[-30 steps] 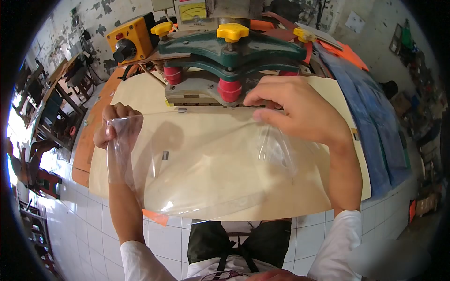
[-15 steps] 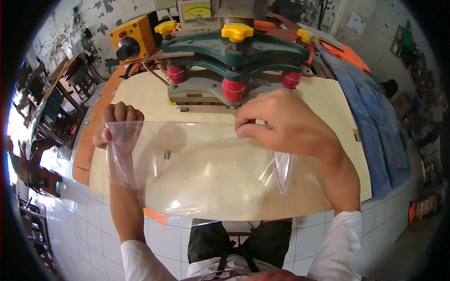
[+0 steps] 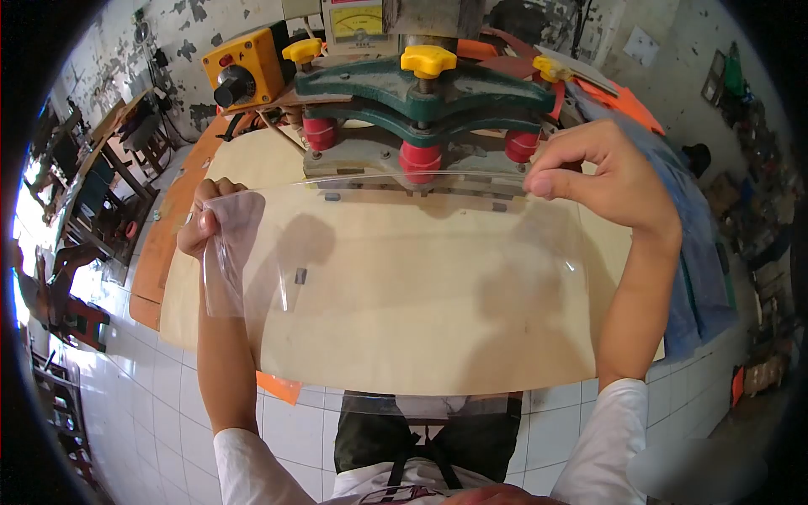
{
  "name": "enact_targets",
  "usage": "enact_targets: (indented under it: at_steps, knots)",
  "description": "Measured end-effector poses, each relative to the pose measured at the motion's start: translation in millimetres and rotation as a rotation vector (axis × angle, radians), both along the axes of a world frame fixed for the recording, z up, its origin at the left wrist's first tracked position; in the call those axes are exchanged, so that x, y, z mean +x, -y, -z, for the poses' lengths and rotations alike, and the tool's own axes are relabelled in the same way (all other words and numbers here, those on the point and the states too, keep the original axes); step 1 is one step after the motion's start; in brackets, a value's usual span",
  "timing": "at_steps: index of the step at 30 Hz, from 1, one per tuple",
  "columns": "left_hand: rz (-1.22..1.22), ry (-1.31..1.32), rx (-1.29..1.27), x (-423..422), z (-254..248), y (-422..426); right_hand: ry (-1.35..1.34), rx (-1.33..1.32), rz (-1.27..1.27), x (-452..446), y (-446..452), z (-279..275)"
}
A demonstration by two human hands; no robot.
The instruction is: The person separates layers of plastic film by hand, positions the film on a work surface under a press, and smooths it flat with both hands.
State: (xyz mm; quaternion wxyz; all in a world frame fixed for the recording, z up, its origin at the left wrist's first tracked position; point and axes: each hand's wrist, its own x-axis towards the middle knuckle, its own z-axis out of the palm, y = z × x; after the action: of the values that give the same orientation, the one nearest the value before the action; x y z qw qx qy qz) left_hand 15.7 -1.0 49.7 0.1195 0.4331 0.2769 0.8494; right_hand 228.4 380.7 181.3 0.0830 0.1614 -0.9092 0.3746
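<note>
Stretched between both hands is a clear plastic sheet point(image 3: 404, 278), its top edge just in front of the press. My left hand point(image 3: 215, 215) is closed on the sheet's upper left corner. At the upper right corner, my right hand point(image 3: 598, 172) pinches the sheet between thumb and fingers. Beneath the sheet lies a cream board point(image 3: 404, 370) with small dark marks on it. Behind the sheet stands the press head point(image 3: 438, 93), a dark green clamp frame with yellow star knobs and red cylinders.
A yellow control box point(image 3: 244, 67) with a black dial sits back left, near a gauge point(image 3: 358, 23). Blue plastic sheets point(image 3: 694, 252) hang along the right side. An orange piece point(image 3: 278, 387) shows under the board's front edge. Stools and a bench stand at far left.
My right hand has moved right and up, drawing the sheet's top edge out wider. The sheet has become flatter and less creased. My left hand has shifted slightly.
</note>
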Motion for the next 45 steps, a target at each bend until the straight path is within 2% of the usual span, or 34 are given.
enact_targets:
  at_steps: [6, 9, 11, 16, 20, 22, 26, 31, 32, 33, 35, 36, 38, 42, 45]
  knots:
    - [-0.026, 0.036, -0.024, 0.3, -2.0, 1.4, 0.027, -0.033, 0.006, 5.8, -13.6, -5.6]
    - [-0.011, 0.026, -0.092, 5.0, -8.8, -2.3, 0.028, 0.011, 0.004, 8.3, -18.8, -9.3]
    - [-0.019, -0.006, -0.228, 9.1, -13.0, -7.2, 0.035, 0.031, 0.006, 10.1, -25.6, -10.8]
    - [-0.16, -0.083, -0.381, 21.5, -11.3, -23.6, 0.275, -0.027, 0.111, 18.8, -40.6, -13.3]
    - [-0.135, -0.1, -0.426, 30.5, -13.8, -28.4, 0.339, 0.058, 0.07, 16.1, -37.8, -11.3]
    - [-0.091, -0.1, -0.427, 38.6, -17.9, -34.1, 0.25, 0.099, -0.038, 12.0, -27.7, -3.7]
    - [0.01, -0.154, -0.51, 56.3, -30.7, -55.0, 0.257, 0.047, -0.104, 3.3, -5.3, 2.9]
    - [0.062, -0.275, -0.659, 92.0, -75.5, -94.0, 0.101, 0.087, -0.222, -0.1, 25.3, 2.6]
    - [0.047, -0.28, -0.694, 97.4, -85.2, -101.9, -0.011, 0.107, -0.232, 0.2, 32.1, 3.5]
    - [0.031, -0.28, -0.727, 102.1, -92.9, -108.8, -0.014, 0.101, -0.228, 2.6, 39.6, 4.5]
    - [0.077, -0.336, -0.713, 103.5, -112.0, -122.6, 0.094, -0.201, -0.104, 8.3, 51.1, 3.0]
    - [0.069, -0.403, -0.775, 106.4, -121.7, -129.0, 0.084, -0.203, -0.102, 10.4, 52.2, 1.6]
    - [0.095, -0.501, -0.837, 103.9, -132.2, -139.6, 0.045, -0.383, -0.042, 15.4, 50.9, -1.2]
    - [0.147, -0.576, -0.957, 98.9, -152.6, -150.9, 0.042, -0.363, 0.041, 24.2, 36.0, -17.1]
    - [0.128, -0.609, -0.936, 103.8, -154.9, -154.4, -0.039, -0.256, 0.093, 29.4, 27.3, -21.0]
